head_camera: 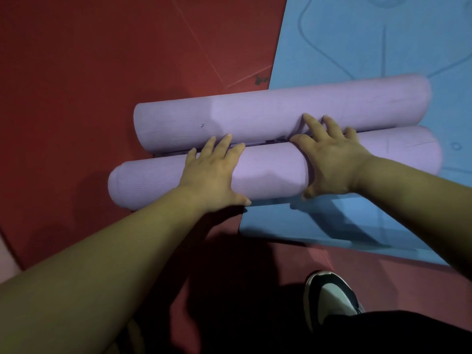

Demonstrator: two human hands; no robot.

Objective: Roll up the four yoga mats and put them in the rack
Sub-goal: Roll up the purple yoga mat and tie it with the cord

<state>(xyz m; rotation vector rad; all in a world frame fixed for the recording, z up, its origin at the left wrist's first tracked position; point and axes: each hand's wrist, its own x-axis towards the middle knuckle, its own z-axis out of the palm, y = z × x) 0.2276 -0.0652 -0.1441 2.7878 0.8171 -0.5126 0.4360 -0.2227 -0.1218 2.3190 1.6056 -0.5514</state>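
Observation:
A purple yoga mat lies across the middle of the floor as two parallel rolls, a far roll (255, 116) and a near roll (268, 172), touching along a seam. My left hand (212, 175) rests flat on top of the near roll, fingers spread and reaching the seam. My right hand (329, 159) lies over the near roll to the right, fingers straight, fingertips touching the far roll. A blue yoga mat (370, 47) lies flat under the rolls' right half. No rack is in view.
A red floor mat (102, 60) covers the left and far side. The blue mat's near edge (332, 238) lies just ahead of my shoe (329, 295). My dark trouser leg fills the bottom right corner.

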